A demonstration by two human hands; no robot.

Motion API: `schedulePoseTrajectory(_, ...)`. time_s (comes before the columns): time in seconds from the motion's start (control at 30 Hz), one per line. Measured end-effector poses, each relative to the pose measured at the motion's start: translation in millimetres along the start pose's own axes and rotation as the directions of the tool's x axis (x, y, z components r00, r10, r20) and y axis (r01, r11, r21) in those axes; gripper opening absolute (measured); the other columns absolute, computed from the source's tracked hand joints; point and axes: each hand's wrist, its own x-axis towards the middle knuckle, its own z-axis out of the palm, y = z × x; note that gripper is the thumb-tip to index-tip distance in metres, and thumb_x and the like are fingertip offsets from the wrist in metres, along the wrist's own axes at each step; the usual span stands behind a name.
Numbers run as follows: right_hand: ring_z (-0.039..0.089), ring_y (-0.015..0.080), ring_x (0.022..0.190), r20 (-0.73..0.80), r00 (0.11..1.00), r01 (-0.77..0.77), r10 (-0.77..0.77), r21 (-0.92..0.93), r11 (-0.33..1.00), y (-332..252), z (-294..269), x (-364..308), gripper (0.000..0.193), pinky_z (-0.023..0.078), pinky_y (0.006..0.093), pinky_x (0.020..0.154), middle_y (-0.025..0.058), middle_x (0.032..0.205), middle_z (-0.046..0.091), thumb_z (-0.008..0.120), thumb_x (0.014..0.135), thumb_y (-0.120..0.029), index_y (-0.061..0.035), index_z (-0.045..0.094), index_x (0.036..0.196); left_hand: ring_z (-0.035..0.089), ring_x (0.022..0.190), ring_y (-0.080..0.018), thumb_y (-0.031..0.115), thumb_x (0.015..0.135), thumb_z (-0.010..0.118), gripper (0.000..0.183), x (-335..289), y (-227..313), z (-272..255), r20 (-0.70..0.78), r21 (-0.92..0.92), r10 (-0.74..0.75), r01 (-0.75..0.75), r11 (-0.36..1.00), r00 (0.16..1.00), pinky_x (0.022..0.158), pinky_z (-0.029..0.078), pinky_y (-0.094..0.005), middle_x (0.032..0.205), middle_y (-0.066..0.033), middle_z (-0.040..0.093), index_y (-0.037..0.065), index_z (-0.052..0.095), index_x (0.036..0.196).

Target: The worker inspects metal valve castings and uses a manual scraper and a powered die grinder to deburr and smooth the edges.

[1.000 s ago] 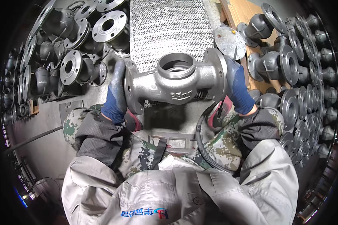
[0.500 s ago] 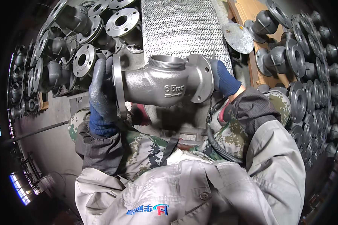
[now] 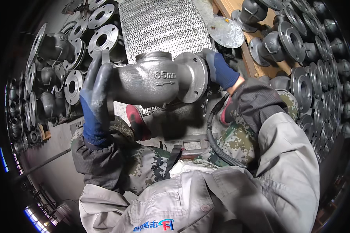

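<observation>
Lighting is bright and hard from above, leaving glare on the round plate (image 3: 225, 32) and sheen on the valve body (image 3: 151, 79), with a deep shadow directly beneath it. Fisheye distortion bends the flange rows (image 3: 299, 70) toward a black rim. Centre focus is sharp; edge detail is dim and soft.

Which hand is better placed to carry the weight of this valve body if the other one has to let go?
Probably the left hand: its palm and fingers wrap the near flange of the grey valve body. The right hand only presses against the far flange's face from behind.
</observation>
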Motion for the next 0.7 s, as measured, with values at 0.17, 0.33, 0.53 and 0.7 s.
schedulePoseTrajectory(0.17,0.051,0.008,0.054,-0.138,0.977,-0.193,0.162,-0.255,0.948,28.6,5.9,-81.0,0.032,0.041,0.0225,0.045,-0.0007,0.073,0.059,0.043,0.095,-0.032,-0.0075,0.064,0.097,0.056,0.113,-0.0394,-0.007,0.085,0.049,0.044,-10.1,-18.5,-7.7,0.079,-0.141,-0.202,0.211,0.967,0.976,0.092,0.048,-0.0405,0.128,-0.0282,0.05,0.005,0.05,0.128)
schedulePoseTrajectory(0.33,0.052,0.0145,0.049,-0.155,0.982,0.1,-0.11,-0.068,0.993,50.2,7.8,-80.9,0.033,0.045,0.0278,0.047,0.0024,0.071,0.057,0.044,0.097,-0.034,-0.0048,0.059,0.1,0.056,0.113,-0.0302,0.022,0.098,0.046,0.04,-10.1,-19.0,7.7,0.113,-0.725,-0.643,0.505,0.468,0.758,0.097,0.043,-0.0367,0.123,-0.0199,0.056,-0.006,0.048,0.126)
schedulePoseTrajectory(0.53,0.058,0.0205,0.049,-0.208,0.964,0.088,-0.165,-0.336,0.938,12.2,22.5,-39.3,0.041,0.046,0.035,0.047,0.0112,0.061,0.057,0.043,0.092,-0.033,0.0029,0.061,0.085,0.051,0.119,-0.0232,0.023,0.099,0.042,0.04,7.2,-25.3,-5.8,0.293,-0.923,-0.794,0.373,-0.091,0.533,0.101,0.04,-0.0372,0.128,-0.0151,0.053,-0.002,0.048,0.129)
schedulePoseTrajectory(0.7,0.048,0.0154,0.044,-0.263,0.943,0.166,-0.203,-0.156,0.974,6.1,9.9,-24.1,0.034,0.041,0.0303,0.044,0.0051,0.057,0.052,0.045,0.093,-0.033,-0.0032,0.056,0.083,0.043,0.127,-0.0179,0.024,0.1,0.041,0.046,26.9,-12.2,6.4,0.09,-0.618,-0.388,0.357,0.701,0.917,0.107,0.031,-0.031,0.138,-0.0143,0.045,-0.003,0.039,0.137)
